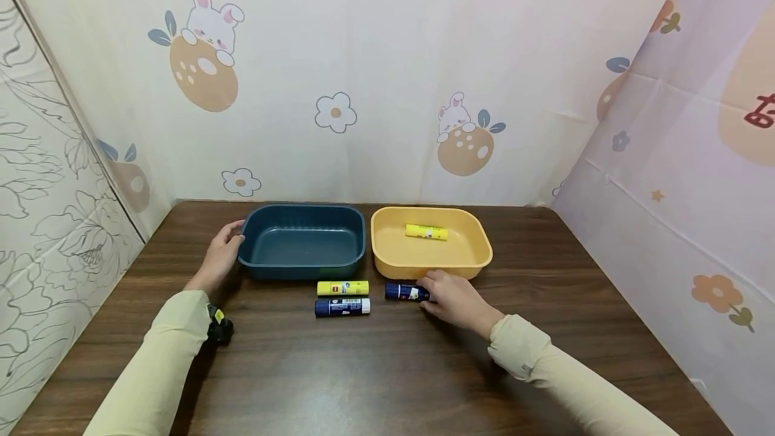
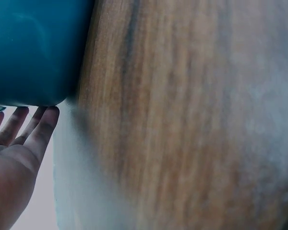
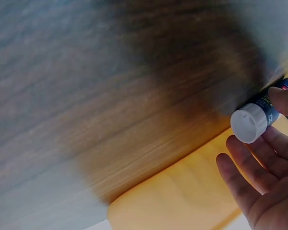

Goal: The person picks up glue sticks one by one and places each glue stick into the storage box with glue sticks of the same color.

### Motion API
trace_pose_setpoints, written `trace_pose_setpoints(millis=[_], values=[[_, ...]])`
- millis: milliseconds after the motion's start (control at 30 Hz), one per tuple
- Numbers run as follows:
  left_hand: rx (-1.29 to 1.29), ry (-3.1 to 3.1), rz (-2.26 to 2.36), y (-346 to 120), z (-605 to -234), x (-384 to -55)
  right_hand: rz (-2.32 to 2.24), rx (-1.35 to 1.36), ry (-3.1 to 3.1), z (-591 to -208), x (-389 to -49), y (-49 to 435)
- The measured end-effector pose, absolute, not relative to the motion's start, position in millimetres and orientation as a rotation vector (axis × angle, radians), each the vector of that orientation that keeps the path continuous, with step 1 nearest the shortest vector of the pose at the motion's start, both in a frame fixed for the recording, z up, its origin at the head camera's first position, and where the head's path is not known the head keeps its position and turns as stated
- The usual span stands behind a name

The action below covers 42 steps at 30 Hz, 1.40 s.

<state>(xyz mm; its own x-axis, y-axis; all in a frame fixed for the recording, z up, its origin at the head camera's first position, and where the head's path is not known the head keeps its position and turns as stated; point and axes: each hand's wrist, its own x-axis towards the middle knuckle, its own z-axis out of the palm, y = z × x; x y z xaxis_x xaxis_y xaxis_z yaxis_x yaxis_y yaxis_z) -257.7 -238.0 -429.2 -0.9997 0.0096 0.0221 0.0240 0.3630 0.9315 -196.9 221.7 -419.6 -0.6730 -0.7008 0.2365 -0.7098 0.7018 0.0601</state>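
Note:
My left hand [image 1: 220, 252] is at the left end of a dark blue plastic tub [image 1: 260, 272]; in the left wrist view its fairly straight fingers [image 2: 41, 129] touch the tub's side wall. My right hand [image 1: 453, 298] holds a dark blue glue stick [image 1: 401, 292] between thumb and fingers, lying before the yellow tub [image 1: 418, 266]. The stick's white end [image 3: 249, 123] shows in the right wrist view. A yellow glue stick [image 1: 342, 288] and another dark blue glue stick [image 1: 342, 307] lie side by side on the table.
Inside the yellow tub lies one more yellow glue stick [image 1: 426, 232]. Both tubs stand side by side near the back edge of the brown wooden table [image 1: 290, 369]. A printed curtain [image 1: 387, 153] hangs behind it and at the right.

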Motion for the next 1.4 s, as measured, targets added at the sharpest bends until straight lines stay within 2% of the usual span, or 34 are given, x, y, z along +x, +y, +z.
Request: trace_pose_setpoints(millis=[267, 433, 667, 1400], values=[[-0.022, -2.588, -1.795, -237.8, -430.1, -258.5, 0.066, 1.124, -2.676, -422.4, -197.6, 222.3], [-0.011, -2.583, -1.834, -231.7, -413.7, -248.3, 0.082, 1.134, -2.663, -422.8, -197.2, 222.8], [-0.029, -2.578, -1.773, -237.6, -430.8, -259.3, 0.082, 1.112, -2.655, -422.3, -196.4, 223.0], [-0.042, -2.56, -1.757, -238.1, -429.7, -258.8, 0.144, 1.134, -2.579, -405.3, -194.4, 227.2]])
